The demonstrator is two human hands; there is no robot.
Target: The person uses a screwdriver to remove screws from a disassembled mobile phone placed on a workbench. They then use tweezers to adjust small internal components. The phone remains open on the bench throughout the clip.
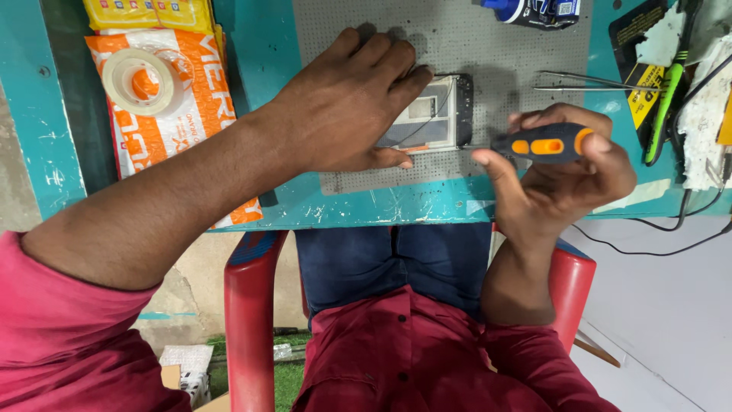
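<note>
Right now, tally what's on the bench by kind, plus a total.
Opened phone, under left hand: 1
Screwdriver, orange-and-black, in right hand: 1
Tweezers: 1
Tape roll: 1
Orange-and-white packet: 1
Yellow packet: 1
Green-handled tool: 1
Grey perforated mat: 1
Total: 8

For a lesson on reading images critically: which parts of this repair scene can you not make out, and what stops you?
Head view only:
- Opened rectangular phone body: its left part is hidden under the left hand.
- Dark screwdriver with orange inlays: the tip is too thin to see where it meets the phone; the right hand covers part of the handle.
- Blue-and-white container: cut off by the top edge.
- Metal tweezers: tips too small to judge.
</note>
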